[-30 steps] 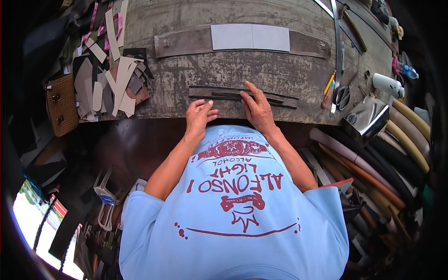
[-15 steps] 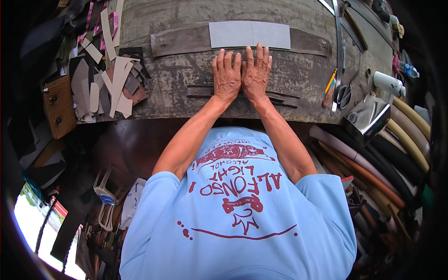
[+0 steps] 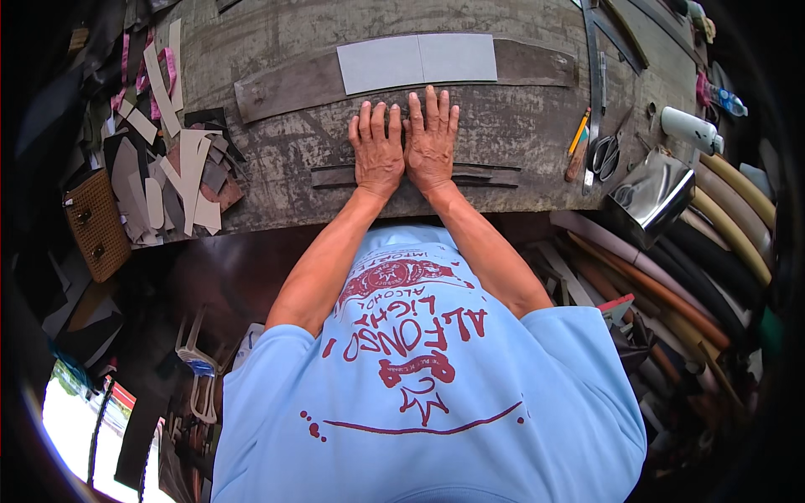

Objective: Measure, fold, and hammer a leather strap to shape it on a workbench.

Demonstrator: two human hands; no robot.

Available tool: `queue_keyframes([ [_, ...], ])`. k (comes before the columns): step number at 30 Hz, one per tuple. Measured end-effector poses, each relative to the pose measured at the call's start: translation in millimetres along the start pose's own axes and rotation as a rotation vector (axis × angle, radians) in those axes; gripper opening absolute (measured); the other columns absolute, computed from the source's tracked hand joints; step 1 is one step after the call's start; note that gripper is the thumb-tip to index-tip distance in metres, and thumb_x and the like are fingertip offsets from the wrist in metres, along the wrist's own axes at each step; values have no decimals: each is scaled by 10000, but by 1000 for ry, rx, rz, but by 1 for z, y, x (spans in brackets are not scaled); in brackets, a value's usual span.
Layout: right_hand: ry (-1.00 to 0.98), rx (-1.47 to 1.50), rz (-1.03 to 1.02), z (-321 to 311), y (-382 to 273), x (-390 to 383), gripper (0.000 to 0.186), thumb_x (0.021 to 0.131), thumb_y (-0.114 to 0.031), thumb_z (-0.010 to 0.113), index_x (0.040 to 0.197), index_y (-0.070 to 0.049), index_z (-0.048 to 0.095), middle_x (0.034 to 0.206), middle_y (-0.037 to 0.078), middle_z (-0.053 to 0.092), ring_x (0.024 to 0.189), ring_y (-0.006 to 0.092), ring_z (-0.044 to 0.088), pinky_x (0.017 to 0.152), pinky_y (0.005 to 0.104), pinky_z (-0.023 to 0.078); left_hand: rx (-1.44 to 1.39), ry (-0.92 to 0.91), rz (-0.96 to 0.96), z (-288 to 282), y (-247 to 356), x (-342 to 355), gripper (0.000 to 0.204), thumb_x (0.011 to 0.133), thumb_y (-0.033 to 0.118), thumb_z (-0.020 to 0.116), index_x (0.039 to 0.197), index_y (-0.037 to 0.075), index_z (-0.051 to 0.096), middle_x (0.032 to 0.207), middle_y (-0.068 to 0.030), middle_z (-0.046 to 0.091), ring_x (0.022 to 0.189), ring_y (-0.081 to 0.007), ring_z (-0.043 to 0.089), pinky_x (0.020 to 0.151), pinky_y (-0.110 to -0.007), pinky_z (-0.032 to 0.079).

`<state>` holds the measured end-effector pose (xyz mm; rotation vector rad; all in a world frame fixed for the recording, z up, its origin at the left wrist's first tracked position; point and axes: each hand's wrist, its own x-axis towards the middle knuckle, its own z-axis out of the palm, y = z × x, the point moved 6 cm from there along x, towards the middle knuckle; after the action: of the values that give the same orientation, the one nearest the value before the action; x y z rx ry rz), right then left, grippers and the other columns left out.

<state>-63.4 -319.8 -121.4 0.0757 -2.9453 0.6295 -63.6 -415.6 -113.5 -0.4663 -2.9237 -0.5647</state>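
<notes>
Both my hands lie palm down on the worn workbench (image 3: pixel 285 159), side by side, holding nothing. My left hand (image 3: pixel 377 155) has its fingers stretched out, their tips a little short of two pale grey rectangular panels (image 3: pixel 381 65). My right hand (image 3: pixel 430 149) is also flat, its longest fingertip close to the panels' near edge. The panels meet at a seam and rest on a long, dark brown strip (image 3: pixel 285 88) that looks like leather. Thin dark strips (image 3: pixel 334 176) lie across the bench by my wrists, partly hidden beneath them.
Material offcuts (image 3: pixel 193 172) heap at the left, beside a woven brown piece (image 3: pixel 98 226). Scissors (image 3: pixel 604 157), a yellow pencil (image 3: pixel 579 132) and a metal ruler (image 3: pixel 592 92) lie at the right. A white bottle (image 3: pixel 689 127), shiny metal container (image 3: pixel 652 194) and material rolls (image 3: pixel 671 285) are farther right.
My hands have drawn back slightly toward me, so the fingertips sit off the panels' near edge. The whole view has shifted and tilted a little; the panels still lie on the strip.
</notes>
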Motion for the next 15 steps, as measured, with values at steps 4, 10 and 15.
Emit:
queue_keyframes([
  [4, -1, -30, -1, -1, 0, 1, 505, 1019, -227, 471, 1501, -106, 382, 1603, 176, 232, 1497, 413, 140, 1198, 582, 117, 27, -3, 17, 0, 1, 3, 527, 902, 167, 599, 1392, 63, 432, 1400, -167, 390, 1406, -362, 285, 1135, -529, 222],
  [10, 78, 36, 5, -30, 22, -7, 551, 1002, -268, 536, 1503, -108, 373, 1575, 182, 284, 1486, 380, 203, 1199, 540, 161, 35, -30, 5, -1, 0, 0, 560, 860, 68, 572, 1398, 53, 418, 1393, -172, 386, 1404, -367, 278, 1137, -516, 215],
  [15, 73, -82, 26, -43, 59, -17, 585, 1010, -342, 517, 1524, -129, 335, 1590, 180, 253, 1492, 378, 187, 1199, 554, 151, 16, -41, 8, 1, 0, 0, 640, 808, -1, 552, 1427, 48, 399, 1405, -182, 370, 1410, -386, 264, 1148, -538, 215],
])
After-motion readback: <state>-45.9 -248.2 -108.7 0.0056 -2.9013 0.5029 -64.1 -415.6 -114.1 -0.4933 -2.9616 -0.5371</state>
